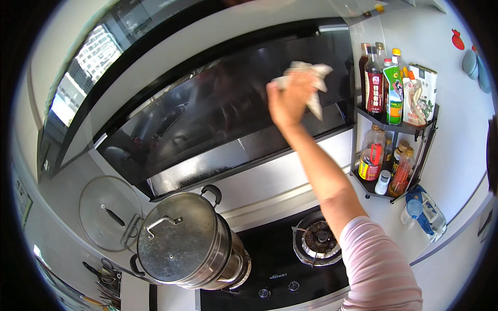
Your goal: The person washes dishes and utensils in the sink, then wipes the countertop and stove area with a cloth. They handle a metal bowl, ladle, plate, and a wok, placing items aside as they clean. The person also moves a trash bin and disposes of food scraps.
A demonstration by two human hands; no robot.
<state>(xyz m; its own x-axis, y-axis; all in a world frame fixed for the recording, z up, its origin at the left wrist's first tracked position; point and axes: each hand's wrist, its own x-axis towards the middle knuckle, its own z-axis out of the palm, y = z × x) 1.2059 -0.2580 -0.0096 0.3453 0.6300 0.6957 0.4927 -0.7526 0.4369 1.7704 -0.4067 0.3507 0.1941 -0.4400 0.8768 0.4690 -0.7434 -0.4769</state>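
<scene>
My right hand [292,97] reaches up from the lower right, its arm in a pink sleeve. It presses a crumpled whitish cloth [320,74] to the upper right part of a black glossy range hood panel [233,93], the fingers spread over the cloth. Below the panel runs the hood's lower ledge [202,163], with wet-looking streaks on it. My left hand is out of view. Before me, under the hood, lies a black glass gas hob [268,248].
A lidded steel steamer pot [179,237] stands on the left burner. The right burner [322,237] is bare. A glass lid [111,214] leans at the left wall. A two-tier corner rack [393,128] holds several bottles at the right; packets [426,214] lie below it.
</scene>
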